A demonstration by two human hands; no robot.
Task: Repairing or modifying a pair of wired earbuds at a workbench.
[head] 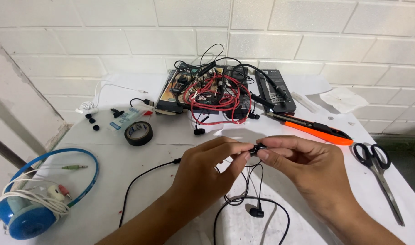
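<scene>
Pinching a small black earbud (258, 148) between both hands, left hand (207, 170) and right hand (302, 165) meeting fingertip to fingertip above the desk (171, 136). Trailing its black cable (243, 199) below the hands, second bud (256, 211) lying there. Resting beyond the left hand: tape roll (139, 133). Lying right of the right hand: scissors (377, 170), with an orange knife (314, 128) just beyond.

Bright, even, soft light, faint shadows under the hands (262, 168), sharp focus throughout, wall lines bowing at the edges
</scene>
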